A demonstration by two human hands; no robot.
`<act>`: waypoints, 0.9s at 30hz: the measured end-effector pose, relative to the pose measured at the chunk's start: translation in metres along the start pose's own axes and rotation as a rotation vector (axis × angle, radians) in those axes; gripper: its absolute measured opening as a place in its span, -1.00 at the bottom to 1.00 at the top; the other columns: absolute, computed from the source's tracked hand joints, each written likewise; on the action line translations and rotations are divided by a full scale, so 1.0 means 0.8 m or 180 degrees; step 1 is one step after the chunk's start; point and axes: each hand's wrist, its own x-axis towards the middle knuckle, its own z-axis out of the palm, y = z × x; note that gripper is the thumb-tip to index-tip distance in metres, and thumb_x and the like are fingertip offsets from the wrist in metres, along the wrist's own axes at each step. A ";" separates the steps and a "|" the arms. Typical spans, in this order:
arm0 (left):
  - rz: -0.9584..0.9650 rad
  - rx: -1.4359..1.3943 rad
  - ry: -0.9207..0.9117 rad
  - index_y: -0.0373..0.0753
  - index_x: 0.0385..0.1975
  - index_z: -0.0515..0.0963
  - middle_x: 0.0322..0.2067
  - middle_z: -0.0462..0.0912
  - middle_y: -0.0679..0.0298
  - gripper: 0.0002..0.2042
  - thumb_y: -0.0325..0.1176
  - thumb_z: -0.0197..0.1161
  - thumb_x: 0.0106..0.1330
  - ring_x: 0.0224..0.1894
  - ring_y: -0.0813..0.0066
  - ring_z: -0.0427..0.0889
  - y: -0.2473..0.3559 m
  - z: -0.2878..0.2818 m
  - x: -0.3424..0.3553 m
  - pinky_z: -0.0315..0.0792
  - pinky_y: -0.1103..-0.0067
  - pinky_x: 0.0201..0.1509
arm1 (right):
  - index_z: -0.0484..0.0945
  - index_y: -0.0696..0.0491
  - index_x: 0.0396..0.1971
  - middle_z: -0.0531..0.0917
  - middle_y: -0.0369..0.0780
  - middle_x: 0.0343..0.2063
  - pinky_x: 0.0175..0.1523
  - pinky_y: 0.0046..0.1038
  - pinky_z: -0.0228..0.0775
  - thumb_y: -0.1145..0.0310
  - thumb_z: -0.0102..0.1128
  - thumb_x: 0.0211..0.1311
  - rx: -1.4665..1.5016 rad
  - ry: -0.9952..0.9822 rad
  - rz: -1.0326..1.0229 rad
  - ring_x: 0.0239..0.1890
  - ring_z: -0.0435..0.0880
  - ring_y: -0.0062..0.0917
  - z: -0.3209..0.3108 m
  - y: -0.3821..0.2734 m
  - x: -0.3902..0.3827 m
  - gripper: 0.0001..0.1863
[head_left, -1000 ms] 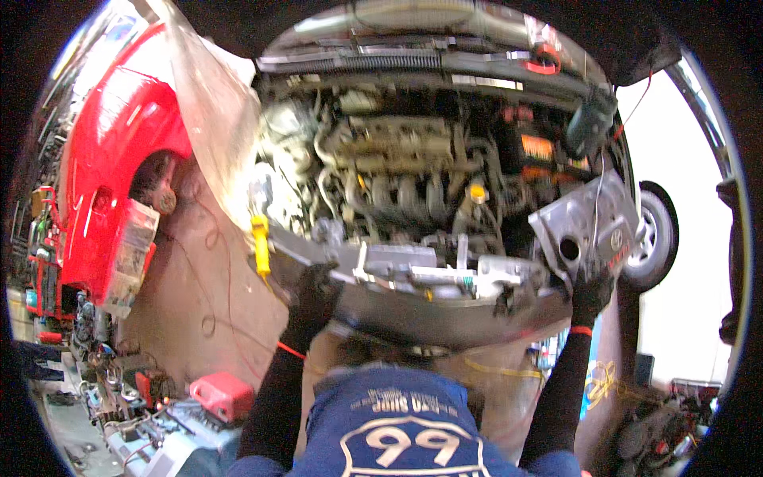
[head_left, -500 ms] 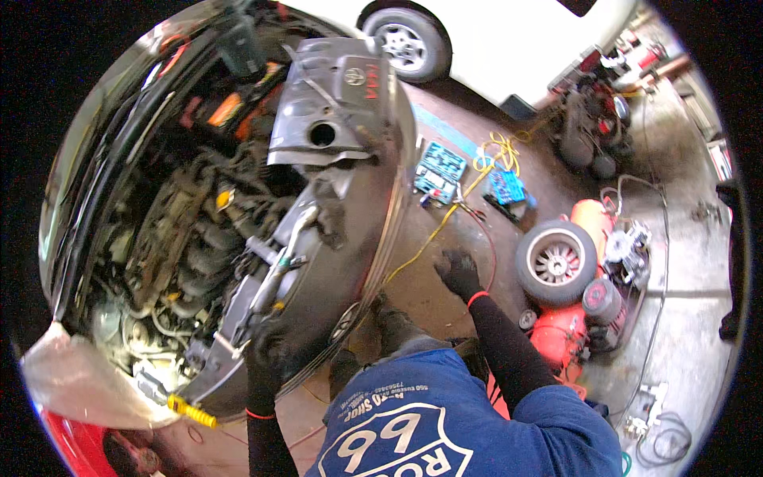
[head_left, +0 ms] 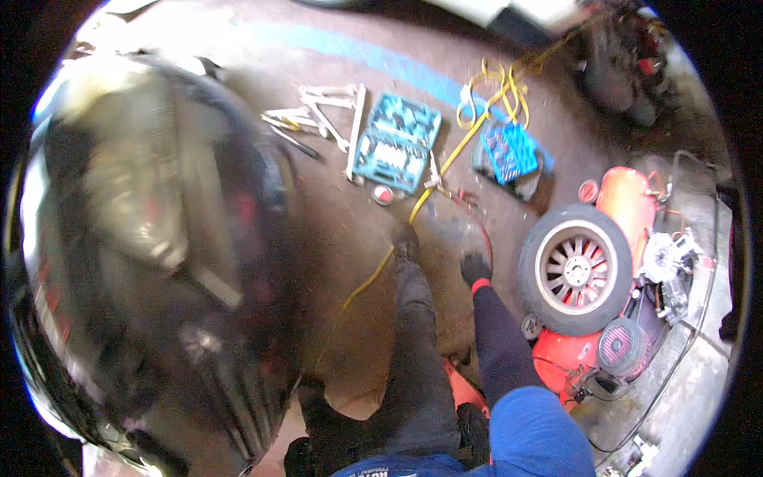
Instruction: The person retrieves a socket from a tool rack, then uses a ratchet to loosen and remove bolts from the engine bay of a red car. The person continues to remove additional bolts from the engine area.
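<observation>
My right hand (head_left: 477, 270), in a black glove with a red cuff band, hangs over the floor beside my right leg. It looks loosely open, with nothing visible in it, though its fingers are small and soft in the picture. Nearest to it is a thin red hose (head_left: 486, 226) curving on the floor. My left hand does not show. On the left, the dark front of a car (head_left: 238, 318) fills the view, too smeared by motion to make out its parts.
A teal tool case (head_left: 397, 147) lies opened on the floor near several wrenches (head_left: 334, 103) and a blue tray (head_left: 509, 151). A yellow strap (head_left: 453, 171) runs past them. At right, a wheel (head_left: 576, 270) leans on a red air compressor (head_left: 628, 199). A dark engine (head_left: 624, 71) stands farther back.
My view has swung down and toward the floor, so the car looms closer and blurred at left. My left arm, earlier by the car's front, has left the picture. My right arm still hangs down.
</observation>
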 end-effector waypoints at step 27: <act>0.1363 0.0952 0.0161 -0.29 -0.11 0.54 -0.10 0.58 0.15 -0.74 -0.36 0.34 0.26 -0.10 0.36 0.62 0.192 0.327 0.102 0.50 0.49 0.00 | 0.55 -0.04 -0.23 0.51 -0.48 -0.49 -0.41 -0.64 0.27 0.33 0.21 0.38 0.5382 -0.2364 -0.0154 -0.49 0.43 -0.81 -0.244 -0.065 0.009 -0.94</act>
